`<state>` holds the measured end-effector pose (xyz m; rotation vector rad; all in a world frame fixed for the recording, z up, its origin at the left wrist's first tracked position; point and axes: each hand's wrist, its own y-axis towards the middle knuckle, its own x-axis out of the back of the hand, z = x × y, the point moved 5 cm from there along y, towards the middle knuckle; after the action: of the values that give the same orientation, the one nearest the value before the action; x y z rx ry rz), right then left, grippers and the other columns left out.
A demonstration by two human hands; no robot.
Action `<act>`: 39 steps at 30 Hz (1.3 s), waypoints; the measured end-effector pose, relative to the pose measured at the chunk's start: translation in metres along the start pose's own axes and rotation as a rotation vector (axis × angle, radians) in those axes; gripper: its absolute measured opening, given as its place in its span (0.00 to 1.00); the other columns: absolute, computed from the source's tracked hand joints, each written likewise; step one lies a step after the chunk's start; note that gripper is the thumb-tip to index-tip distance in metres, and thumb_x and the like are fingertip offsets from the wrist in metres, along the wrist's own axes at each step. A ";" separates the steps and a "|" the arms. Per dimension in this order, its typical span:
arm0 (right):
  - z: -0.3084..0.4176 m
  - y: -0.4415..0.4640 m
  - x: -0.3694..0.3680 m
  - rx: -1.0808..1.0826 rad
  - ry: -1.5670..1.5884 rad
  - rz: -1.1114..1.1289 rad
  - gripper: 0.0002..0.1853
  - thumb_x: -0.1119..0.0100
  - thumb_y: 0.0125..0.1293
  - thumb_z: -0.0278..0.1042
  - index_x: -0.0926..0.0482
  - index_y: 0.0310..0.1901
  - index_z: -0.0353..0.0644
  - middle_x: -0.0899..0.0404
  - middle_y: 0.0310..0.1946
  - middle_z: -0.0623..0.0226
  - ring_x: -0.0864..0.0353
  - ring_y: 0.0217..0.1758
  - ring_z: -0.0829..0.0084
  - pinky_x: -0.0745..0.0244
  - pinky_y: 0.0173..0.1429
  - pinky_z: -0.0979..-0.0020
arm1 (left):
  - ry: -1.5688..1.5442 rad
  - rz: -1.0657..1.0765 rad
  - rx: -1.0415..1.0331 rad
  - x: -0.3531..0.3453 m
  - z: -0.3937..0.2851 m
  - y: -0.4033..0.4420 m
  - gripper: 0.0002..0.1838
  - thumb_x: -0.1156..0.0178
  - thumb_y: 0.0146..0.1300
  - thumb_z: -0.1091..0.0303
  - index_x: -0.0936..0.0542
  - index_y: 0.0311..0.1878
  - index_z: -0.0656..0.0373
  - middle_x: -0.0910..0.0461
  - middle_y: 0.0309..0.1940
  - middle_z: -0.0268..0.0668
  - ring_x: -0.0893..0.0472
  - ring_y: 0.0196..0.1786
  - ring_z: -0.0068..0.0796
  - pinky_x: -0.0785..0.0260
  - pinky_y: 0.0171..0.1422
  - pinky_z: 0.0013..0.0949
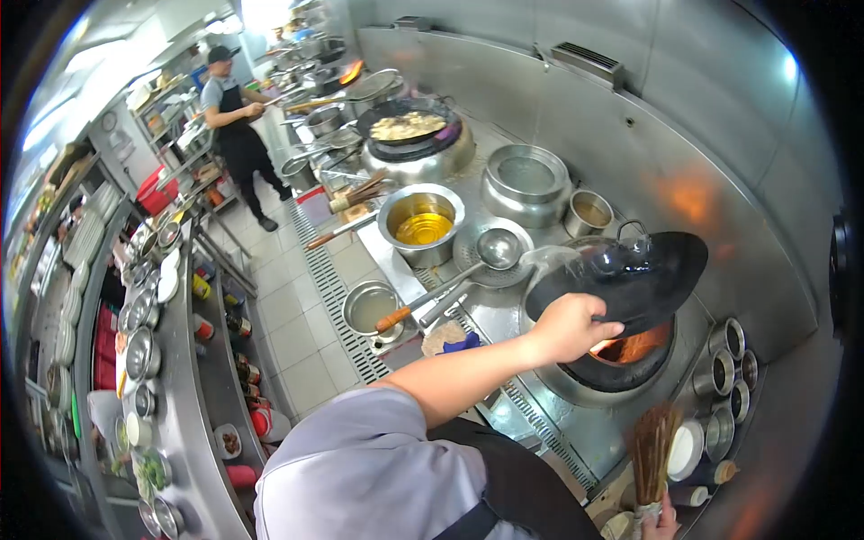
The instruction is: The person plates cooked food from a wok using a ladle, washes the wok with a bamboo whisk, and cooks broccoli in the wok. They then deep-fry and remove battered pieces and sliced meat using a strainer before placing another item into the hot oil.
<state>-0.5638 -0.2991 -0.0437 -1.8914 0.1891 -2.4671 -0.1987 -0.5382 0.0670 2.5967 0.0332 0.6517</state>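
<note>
My left hand is closed on the near rim of a black wok, which is lifted and tilted over a lit burner. Clear water seems to run off the wok's left edge. Orange flame shows in the burner opening below. Low at the right, my right hand grips the wrapped handle of a bamboo wok brush, bristles pointing up. Left of the wok, a long-handled ladle rests across a round perforated strainer.
A pot of yellow oil, a large lidless pot and a small pot stand around the stove. Another wok holds food further back. A co-worker stands at the far stove. Metal cups line the right side.
</note>
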 end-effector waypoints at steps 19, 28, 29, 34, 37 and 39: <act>0.070 0.110 -0.137 0.530 -0.510 -0.168 0.31 0.43 0.55 0.30 0.33 0.62 0.34 0.25 0.54 0.51 0.27 0.58 0.56 0.37 0.65 0.66 | 0.523 0.461 -0.344 -0.074 0.033 -0.092 0.13 0.40 0.53 0.54 0.18 0.28 0.55 0.19 0.29 0.38 0.18 0.35 0.38 0.28 0.37 0.40; 0.165 0.150 -0.079 0.174 0.015 0.349 0.33 0.39 0.56 0.36 0.36 0.64 0.35 0.21 0.45 0.51 0.21 0.45 0.56 0.28 0.52 0.62 | 0.247 0.326 -0.275 -0.065 0.079 -0.054 0.20 0.34 0.48 0.60 0.22 0.44 0.59 0.27 0.48 0.43 0.28 0.53 0.43 0.36 0.56 0.41; 0.188 0.151 -0.082 0.277 0.131 0.477 0.32 0.40 0.57 0.35 0.36 0.63 0.34 0.20 0.40 0.52 0.19 0.40 0.56 0.26 0.47 0.61 | 0.121 0.193 -0.274 -0.037 0.080 -0.060 0.23 0.31 0.46 0.61 0.23 0.46 0.60 0.29 0.51 0.44 0.30 0.56 0.46 0.37 0.59 0.42; 0.281 0.157 -0.130 0.248 0.713 0.896 0.31 0.41 0.63 0.39 0.37 0.65 0.35 0.21 0.36 0.62 0.21 0.35 0.74 0.25 0.39 0.71 | 0.996 -0.207 0.302 0.156 0.175 -0.142 0.29 0.32 0.46 0.62 0.25 0.52 0.63 0.26 0.49 0.54 0.25 0.51 0.50 0.30 0.54 0.45; 0.351 0.157 -0.156 0.301 0.872 1.159 0.30 0.43 0.66 0.38 0.38 0.66 0.36 0.23 0.39 0.62 0.21 0.39 0.73 0.24 0.41 0.70 | 0.451 0.011 1.053 0.192 0.266 -0.219 0.29 0.34 0.52 0.55 0.25 0.53 0.66 0.22 0.39 0.51 0.19 0.39 0.41 0.26 0.44 0.42; 0.385 0.167 -0.183 0.288 0.987 1.173 0.27 0.49 0.69 0.42 0.38 0.65 0.39 0.24 0.43 0.59 0.21 0.42 0.69 0.23 0.43 0.68 | 0.138 0.172 1.039 0.185 0.274 -0.225 0.30 0.36 0.55 0.50 0.25 0.53 0.64 0.20 0.33 0.45 0.19 0.32 0.31 0.26 0.39 0.37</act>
<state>-0.1536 -0.4776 -0.1401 -0.1112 0.6521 -2.0347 0.1084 -0.4300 -0.1645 3.5579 0.2558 1.0873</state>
